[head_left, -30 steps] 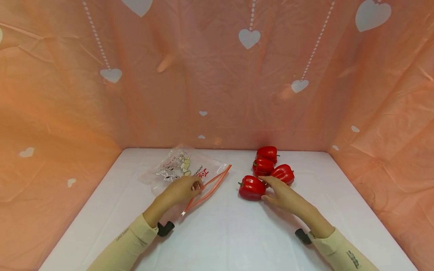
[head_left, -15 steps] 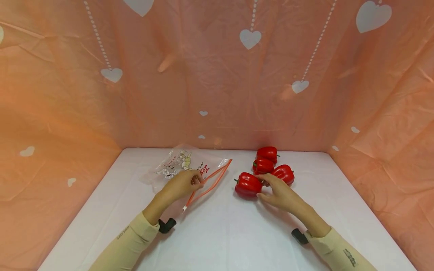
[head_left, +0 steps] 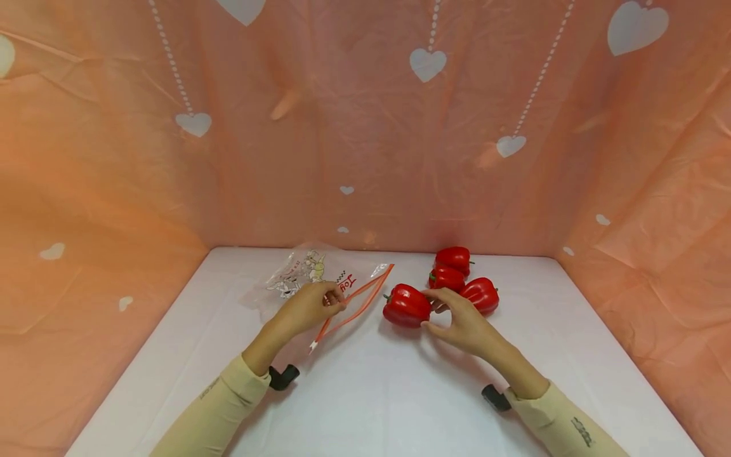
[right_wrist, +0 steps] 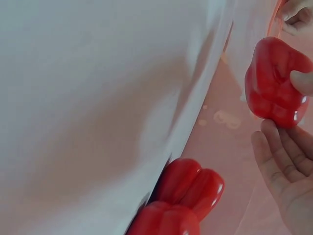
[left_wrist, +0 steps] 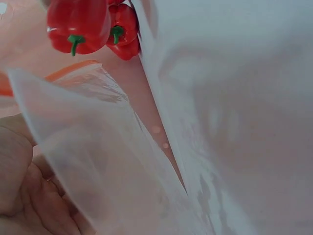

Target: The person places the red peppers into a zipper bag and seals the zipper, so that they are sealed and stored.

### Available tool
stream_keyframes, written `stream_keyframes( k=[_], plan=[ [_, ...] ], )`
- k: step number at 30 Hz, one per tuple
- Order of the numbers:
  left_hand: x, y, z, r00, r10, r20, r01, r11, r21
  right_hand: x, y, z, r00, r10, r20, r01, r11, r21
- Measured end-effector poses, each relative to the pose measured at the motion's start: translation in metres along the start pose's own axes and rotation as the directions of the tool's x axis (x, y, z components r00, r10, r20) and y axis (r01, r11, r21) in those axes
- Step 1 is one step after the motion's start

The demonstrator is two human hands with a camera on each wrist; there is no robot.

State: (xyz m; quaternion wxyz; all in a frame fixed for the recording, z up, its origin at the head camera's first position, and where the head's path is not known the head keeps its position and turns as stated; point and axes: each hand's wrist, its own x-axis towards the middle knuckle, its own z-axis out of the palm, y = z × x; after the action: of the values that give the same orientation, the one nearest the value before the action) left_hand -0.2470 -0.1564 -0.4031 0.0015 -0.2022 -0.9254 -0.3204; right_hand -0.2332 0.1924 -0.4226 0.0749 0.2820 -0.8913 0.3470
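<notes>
Pepper (head_left: 407,306) at lower centre is held between the fingers and thumb of my right grip (head_left: 464,322) — I see the left grip (head_left: 311,306), lower left, pinching the clear bag (head_left: 318,268).

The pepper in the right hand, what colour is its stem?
Green. The stem shows best in the left wrist view.

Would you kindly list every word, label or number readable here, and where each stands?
"Toy", in red, on the clear bag; any further letters cannot be made out.
Smaller lettering on the bag: too small.
Left sleeve: print too small.
Right sleeve: print too blurred.
</notes>
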Motion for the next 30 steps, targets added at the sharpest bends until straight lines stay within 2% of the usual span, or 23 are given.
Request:
stream_keyframes(
  k=[5,12,22,30],
  plan=[
    [0.000,0.000,0.001,1.000,0.000,-0.007,0.000,1.000,0.003,0.003,-0.008,0.003,1.000,-0.003,0.000,0.003,0.999,0.041],
    [0.000,0.002,0.000,1.000,0.007,-0.021,-0.007,1.000,0.008,0.009,-0.015,0.007,0.999,-0.046,-0.011,0.047,0.997,0.055],
    [0.001,0.002,0.002,0.999,0.004,-0.043,-0.004,1.000,0.007,0.023,-0.030,0.013,0.999,-0.038,-0.005,0.038,0.997,0.068],
    [0.003,0.002,0.003,0.998,0.013,-0.062,-0.015,0.999,-0.038,0.033,-0.040,0.022,0.998,-0.059,-0.025,0.062,0.992,0.109]
  ],
)
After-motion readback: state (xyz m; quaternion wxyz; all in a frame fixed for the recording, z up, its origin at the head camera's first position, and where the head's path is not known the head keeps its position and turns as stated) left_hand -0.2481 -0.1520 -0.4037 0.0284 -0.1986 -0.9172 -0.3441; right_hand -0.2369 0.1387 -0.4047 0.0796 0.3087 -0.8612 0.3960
